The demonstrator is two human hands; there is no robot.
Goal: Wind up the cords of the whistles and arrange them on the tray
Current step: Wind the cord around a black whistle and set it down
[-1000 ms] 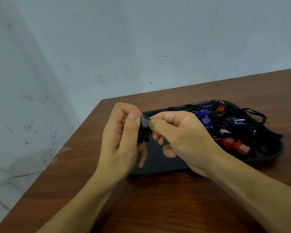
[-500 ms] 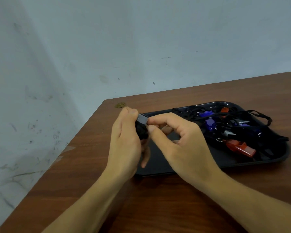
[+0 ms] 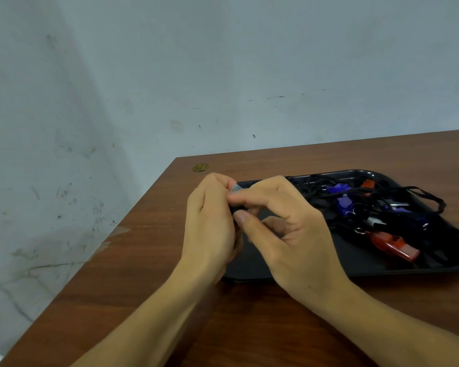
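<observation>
Early on, by the look of it: left hand (image 3: 210, 229) & right hand (image 3: 281, 226) both pinch one grey-tipped whistle (image 3: 235, 187) w/ dark cord above black tray's (image 3: 249, 275) bare near-left part, while red whistle (image 3: 392, 246), blue whistle (image 3: 343, 205) & others lie tangled far right, unwound.

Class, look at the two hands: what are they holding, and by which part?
Both hands pinch one small dark whistle between them; only its grey tip shows, so the exact grip is hidden.
</observation>
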